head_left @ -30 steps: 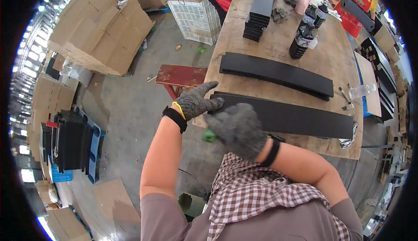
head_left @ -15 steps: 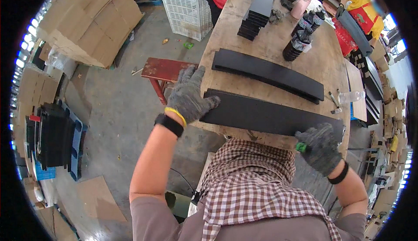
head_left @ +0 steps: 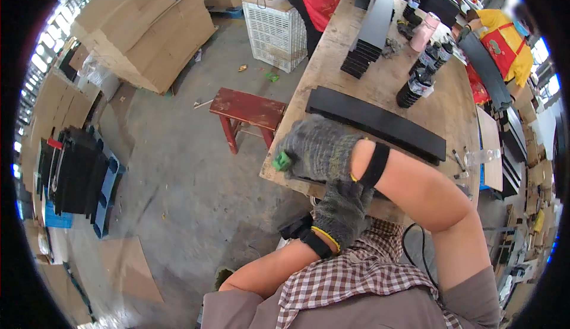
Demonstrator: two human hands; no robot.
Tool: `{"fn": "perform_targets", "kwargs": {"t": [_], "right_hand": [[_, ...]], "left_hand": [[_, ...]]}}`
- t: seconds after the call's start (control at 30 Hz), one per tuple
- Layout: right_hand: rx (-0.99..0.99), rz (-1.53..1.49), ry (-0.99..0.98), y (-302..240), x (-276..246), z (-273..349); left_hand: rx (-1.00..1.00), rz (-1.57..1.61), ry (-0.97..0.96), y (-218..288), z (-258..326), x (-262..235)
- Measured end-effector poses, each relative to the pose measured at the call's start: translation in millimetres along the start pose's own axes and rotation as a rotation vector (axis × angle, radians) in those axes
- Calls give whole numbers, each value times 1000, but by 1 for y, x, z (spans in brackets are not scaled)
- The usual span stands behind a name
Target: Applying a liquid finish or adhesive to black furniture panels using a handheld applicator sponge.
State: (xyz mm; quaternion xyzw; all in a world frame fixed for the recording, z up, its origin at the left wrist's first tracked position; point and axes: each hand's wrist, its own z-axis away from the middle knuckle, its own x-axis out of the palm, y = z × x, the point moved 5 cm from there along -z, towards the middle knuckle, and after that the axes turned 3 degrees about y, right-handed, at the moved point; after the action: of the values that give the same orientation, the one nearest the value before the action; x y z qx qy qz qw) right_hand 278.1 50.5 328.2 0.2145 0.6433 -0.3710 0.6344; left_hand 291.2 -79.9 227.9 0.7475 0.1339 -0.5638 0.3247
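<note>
My right hand (head_left: 323,148), in a grey knit glove, reaches across to the left end of the near black panel. A small green thing (head_left: 282,161), its kind unclear, shows between the closed fingers. Below it, my gloved left hand (head_left: 342,213) is at the panel's near edge, its fingers hidden under my right wrist. The two arms cross, the right one above. Most of the near panel is covered by them. Just beyond lies a stack of long black panels (head_left: 380,121), which neither hand visibly touches.
On the wooden table (head_left: 332,50) stand more stacked panels (head_left: 371,32), dark bottles (head_left: 414,88) and a pink bottle (head_left: 424,32). A clear bottle (head_left: 482,157) lies right. A red stool (head_left: 246,108) stands left. A person in yellow (head_left: 504,38) holds a dark panel at far right.
My right hand has swept from the panel's right end to its left end with the green thing. My left hand has dropped from the left end to the near edge, beneath the right arm.
</note>
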Motion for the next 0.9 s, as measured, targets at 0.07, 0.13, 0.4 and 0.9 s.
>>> {"fn": "perform_targets", "kwargs": {"t": [0.07, 0.13, 0.4, 0.9], "right_hand": [[-99, -34, 14, -2, 14, -3], [-114, 17, 43, 6, 23, -7], [-93, -142, 164, 18, 4, -10], [522, -420, 89, 76, 5, 28]], "left_hand": [[2, 57, 63, 0, 2, 0], [-29, 118, 31, 0, 3, -7], [9, 33, 26, 2, -1, -11], [37, 40, 151, 2, -4, -27]]}}
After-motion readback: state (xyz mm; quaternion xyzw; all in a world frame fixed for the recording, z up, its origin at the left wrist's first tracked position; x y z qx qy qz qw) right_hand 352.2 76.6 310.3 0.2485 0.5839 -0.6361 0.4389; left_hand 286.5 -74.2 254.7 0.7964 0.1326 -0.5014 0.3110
